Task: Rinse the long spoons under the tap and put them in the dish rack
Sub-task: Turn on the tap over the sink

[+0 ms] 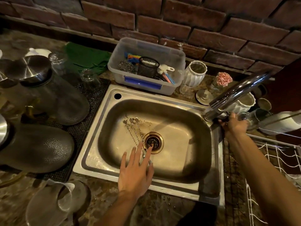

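The spoons lie in the sink, left of the drain. Left hand hovers over their near ends, fingers spread (holding nothing). Right hand grips the tap base.

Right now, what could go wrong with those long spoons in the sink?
1. The thin twisted metal long spoons lie with their handles right beside the open brass drain, so one might slide in or snag when the left hand scoops them up.
2. The right hand is at the base of the chrome tap, crowded by a clear glass; turning it could knock that over.
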Available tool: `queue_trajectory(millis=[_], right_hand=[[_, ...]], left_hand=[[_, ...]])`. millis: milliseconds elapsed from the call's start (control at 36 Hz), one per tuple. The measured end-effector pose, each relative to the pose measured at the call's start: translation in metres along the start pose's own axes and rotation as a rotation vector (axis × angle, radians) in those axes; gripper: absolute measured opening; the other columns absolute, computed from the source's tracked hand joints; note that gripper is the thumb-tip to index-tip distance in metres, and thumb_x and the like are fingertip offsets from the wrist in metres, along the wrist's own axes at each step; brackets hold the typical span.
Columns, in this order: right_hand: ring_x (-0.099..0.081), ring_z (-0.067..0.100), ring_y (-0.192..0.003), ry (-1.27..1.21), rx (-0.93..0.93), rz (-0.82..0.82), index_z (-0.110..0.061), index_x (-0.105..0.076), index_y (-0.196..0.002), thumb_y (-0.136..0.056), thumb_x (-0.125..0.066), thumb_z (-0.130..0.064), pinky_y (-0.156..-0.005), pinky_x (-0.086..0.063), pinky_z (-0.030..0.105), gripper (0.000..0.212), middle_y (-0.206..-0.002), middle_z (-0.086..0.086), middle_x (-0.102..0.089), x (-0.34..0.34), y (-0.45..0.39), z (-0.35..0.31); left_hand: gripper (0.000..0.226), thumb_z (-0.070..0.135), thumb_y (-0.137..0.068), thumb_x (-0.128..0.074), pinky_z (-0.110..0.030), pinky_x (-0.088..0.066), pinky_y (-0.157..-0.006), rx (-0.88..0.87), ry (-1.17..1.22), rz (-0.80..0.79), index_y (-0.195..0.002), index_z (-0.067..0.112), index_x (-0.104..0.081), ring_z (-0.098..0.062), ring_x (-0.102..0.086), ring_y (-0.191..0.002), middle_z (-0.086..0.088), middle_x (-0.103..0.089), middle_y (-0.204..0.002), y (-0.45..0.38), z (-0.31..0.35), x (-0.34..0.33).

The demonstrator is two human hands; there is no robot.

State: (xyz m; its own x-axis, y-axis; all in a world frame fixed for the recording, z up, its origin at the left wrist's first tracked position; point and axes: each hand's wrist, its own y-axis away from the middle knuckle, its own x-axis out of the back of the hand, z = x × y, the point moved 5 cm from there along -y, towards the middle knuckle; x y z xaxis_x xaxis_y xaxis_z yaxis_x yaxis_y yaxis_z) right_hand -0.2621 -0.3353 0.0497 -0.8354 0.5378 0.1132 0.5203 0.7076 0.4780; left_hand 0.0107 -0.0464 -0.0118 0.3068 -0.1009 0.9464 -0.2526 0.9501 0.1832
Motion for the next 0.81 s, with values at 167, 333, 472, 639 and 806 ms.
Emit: queue_trajectory(millis=[167, 333, 472, 639, 806], right_hand=[[-0.065, 0.028, -0.108, 0.031, 0.008, -0.003, -0.004, -0.046, -0.133, -0.094, -0.064, -0.024, -0.077, -0.060, 0.043, 0.048, -0.133, 0.015, -0.057, 0.000, -0.005, 0.002], [-0.064, 0.031, -0.113, 0.097, 0.045, -0.001, 0.001, -0.048, -0.132, -0.094, -0.063, -0.025, -0.088, -0.057, 0.051, 0.049, -0.135, 0.018, -0.057, 0.002, -0.011, 0.005], [-0.067, 0.027, -0.102, 0.057, 0.055, -0.026, 0.000, -0.055, -0.124, -0.094, -0.062, -0.023, -0.081, -0.061, 0.042, 0.038, -0.124, 0.015, -0.062, 0.003, -0.009, 0.007], [-0.062, 0.008, -0.066, -0.077, 0.035, -0.129, -0.020, -0.055, -0.082, -0.099, -0.054, -0.014, -0.052, -0.056, 0.019, 0.018, -0.077, -0.002, -0.061, -0.002, 0.014, 0.008], [-0.047, 0.009, -0.058, -0.011, -0.027, -0.226, -0.010, -0.053, -0.109, -0.093, -0.049, 0.005, -0.042, -0.042, 0.014, 0.022, -0.069, 0.001, -0.047, 0.007, 0.055, 0.040]], left_hand=[[0.060, 0.056, -0.100, -0.021, -0.047, -0.007, -0.117, 0.057, -0.020, 0.004, -0.157, 0.038, -0.018, -0.020, -0.034, -0.147, 0.002, -0.014, -0.167, -0.001, 0.000, 0.003], [0.059, 0.054, -0.099, -0.023, -0.050, -0.018, -0.120, 0.059, -0.034, -0.026, -0.155, 0.036, -0.025, -0.021, -0.033, -0.148, -0.001, -0.021, -0.166, -0.001, 0.001, 0.006], [0.058, 0.053, -0.099, -0.023, -0.047, -0.020, -0.120, 0.070, -0.025, -0.019, -0.154, 0.034, -0.030, -0.018, -0.033, -0.148, 0.000, -0.025, -0.164, 0.001, 0.000, 0.008], [0.057, 0.049, -0.098, -0.028, -0.044, -0.034, -0.117, 0.082, -0.017, 0.012, -0.147, 0.025, -0.043, -0.017, -0.042, -0.142, 0.000, -0.042, -0.157, 0.002, -0.002, 0.010], [0.054, 0.045, -0.096, -0.034, -0.039, -0.041, -0.112, 0.075, 0.036, 0.021, -0.144, 0.023, -0.049, -0.016, -0.050, -0.135, 0.002, -0.054, -0.147, 0.001, 0.001, 0.014]])
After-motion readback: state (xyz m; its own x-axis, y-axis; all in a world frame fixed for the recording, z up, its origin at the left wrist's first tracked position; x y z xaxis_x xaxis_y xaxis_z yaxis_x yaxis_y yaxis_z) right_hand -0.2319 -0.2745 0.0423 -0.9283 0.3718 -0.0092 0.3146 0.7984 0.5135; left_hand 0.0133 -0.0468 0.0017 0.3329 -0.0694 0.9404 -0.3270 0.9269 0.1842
